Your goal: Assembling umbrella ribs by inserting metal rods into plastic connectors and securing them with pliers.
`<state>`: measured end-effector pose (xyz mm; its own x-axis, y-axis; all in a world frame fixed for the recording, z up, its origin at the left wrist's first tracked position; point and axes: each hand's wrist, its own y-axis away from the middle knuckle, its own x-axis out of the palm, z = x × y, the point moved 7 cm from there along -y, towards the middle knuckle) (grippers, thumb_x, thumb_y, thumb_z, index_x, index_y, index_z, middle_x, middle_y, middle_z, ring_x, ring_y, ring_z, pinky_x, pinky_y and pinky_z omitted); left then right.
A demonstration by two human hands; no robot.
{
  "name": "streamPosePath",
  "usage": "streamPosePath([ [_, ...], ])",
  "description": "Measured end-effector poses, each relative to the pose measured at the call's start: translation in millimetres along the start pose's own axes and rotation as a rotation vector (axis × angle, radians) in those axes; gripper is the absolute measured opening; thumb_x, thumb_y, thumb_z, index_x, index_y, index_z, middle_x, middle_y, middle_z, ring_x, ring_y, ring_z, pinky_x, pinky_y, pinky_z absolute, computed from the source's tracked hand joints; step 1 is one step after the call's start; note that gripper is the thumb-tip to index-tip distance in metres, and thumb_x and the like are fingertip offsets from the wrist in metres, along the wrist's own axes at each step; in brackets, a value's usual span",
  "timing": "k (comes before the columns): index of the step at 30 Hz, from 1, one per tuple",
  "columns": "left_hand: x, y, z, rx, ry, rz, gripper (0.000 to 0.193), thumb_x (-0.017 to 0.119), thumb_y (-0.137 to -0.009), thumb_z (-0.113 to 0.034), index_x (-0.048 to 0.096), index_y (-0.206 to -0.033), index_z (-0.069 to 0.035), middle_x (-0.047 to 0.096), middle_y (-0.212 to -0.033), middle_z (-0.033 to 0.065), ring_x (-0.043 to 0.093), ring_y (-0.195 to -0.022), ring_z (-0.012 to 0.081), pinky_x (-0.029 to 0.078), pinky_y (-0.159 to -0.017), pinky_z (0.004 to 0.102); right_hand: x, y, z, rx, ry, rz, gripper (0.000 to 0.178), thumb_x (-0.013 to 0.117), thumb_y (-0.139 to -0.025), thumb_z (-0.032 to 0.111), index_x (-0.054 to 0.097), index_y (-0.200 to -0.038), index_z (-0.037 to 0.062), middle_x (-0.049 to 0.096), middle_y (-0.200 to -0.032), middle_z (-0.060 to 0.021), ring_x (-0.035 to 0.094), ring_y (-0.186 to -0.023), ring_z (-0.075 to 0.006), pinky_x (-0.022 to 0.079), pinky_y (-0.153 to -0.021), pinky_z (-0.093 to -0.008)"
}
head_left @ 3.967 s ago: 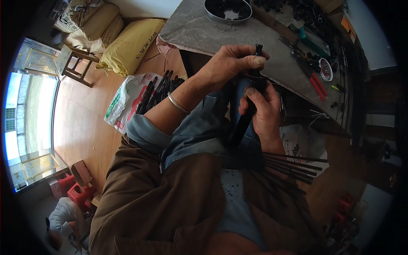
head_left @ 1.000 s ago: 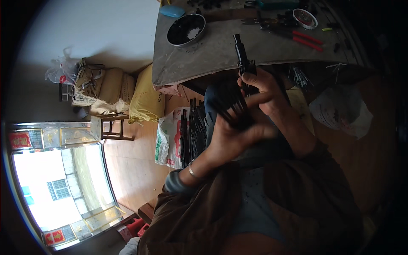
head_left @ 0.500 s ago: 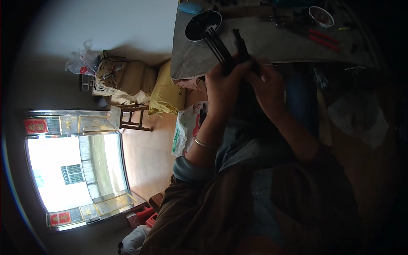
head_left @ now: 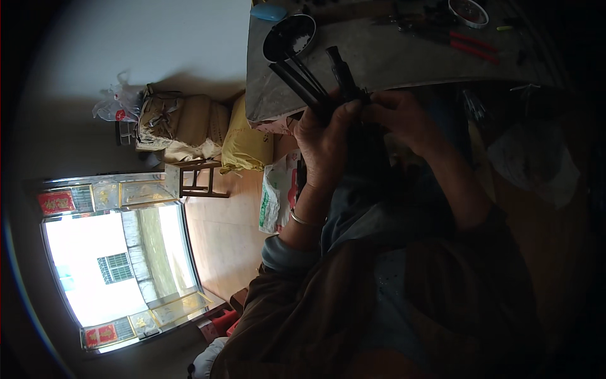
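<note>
Just off the table's near edge, my left hand (head_left: pixel 323 142) is closed round a black device made of several long black rods (head_left: pixel 295 85) and a stepped black tube (head_left: pixel 341 72). The rods lean out to the far left, and the tube stands up beside them. My left thumb presses at the tube's base. My right hand (head_left: pixel 401 120) is at the right side of that base, its thumb and fingers pinched together. Whatever lies between these fingertips is too small and dark to make out. The device's lower part is lost in shadow before my dark clothes.
On the grey table (head_left: pixel 265 95) are a dark bowl with a pale rim (head_left: pixel 315 30), a blue object (head_left: pixel 269 12), red-handled pliers (head_left: pixel 473 50) and a round white-rimmed dish (head_left: pixel 486 20). Left of it are a yellow sack (head_left: pixel 246 142) and a wooden stool (head_left: pixel 203 179).
The rods and tube have swung slightly left, and the rods are fanned farther apart. My right fingers have moved in closer to the tube's base. The whole view has shifted a little.
</note>
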<state>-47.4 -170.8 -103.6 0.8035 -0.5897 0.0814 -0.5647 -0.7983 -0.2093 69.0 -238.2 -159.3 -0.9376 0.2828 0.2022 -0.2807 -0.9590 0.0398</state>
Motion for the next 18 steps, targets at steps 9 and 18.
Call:
streamPosePath([
  [9, -8, -4, -6, -0.012, -0.177, -0.007, 0.025, 0.064, -0.088, -0.01, 0.062, -0.109, 0.003, 0.069, -0.093, 0.0065, 0.062, -0.082, 0.0096, 0.05, -0.074, 0.024, 7, -6, 8, -0.017, 0.049, -0.053, 0.028, 0.07, -0.084, 0.032, 0.064, -0.076, 0.0062, 0.053, -0.062, 0.0047, 0.049, -0.056, -0.0035, 0.037, -0.05, -0.0206],
  [18, 2, -10, -13, -0.1, -0.088, 0.141, 0.022, 0.065, -0.087, -0.012, 0.065, -0.105, 0.0, 0.068, -0.088, 0.0032, 0.062, -0.079, 0.0086, 0.05, -0.071, 0.0225, 7, -3, 5, 0.17, -0.029, -0.013, 0.028, 0.071, -0.083, 0.035, 0.062, -0.078, 0.0084, 0.055, -0.065, 0.0043, 0.051, -0.059, -0.0036, 0.039, -0.054, -0.0201],
])
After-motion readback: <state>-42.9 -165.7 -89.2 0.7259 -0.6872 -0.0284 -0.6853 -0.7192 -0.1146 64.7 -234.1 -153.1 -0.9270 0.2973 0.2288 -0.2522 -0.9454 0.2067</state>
